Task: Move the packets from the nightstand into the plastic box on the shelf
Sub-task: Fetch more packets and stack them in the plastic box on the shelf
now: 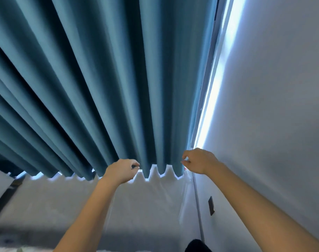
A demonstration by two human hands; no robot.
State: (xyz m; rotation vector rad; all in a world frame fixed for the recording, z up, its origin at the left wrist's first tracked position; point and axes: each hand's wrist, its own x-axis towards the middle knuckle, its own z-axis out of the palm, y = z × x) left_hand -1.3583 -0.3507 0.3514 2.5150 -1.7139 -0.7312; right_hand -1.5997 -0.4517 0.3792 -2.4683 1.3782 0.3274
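Observation:
My left hand [121, 170] and my right hand [197, 160] are both raised in front of the blue curtain's lower hem. Each has its fingers curled and pinches the upper edge of a see-through plastic box [183, 197]. The box is nearly invisible. Only faint edges and glare show between my forearms, running down from the hands toward me. No packets, nightstand or shelf are in view.
A pleated blue curtain [118, 88] fills the upper left. Beside it on the right is a bright window gap [215, 88], then a pale wall [273, 106] with a dark wall socket [211, 206]. A dark rounded thing [196, 245] sits at the bottom edge.

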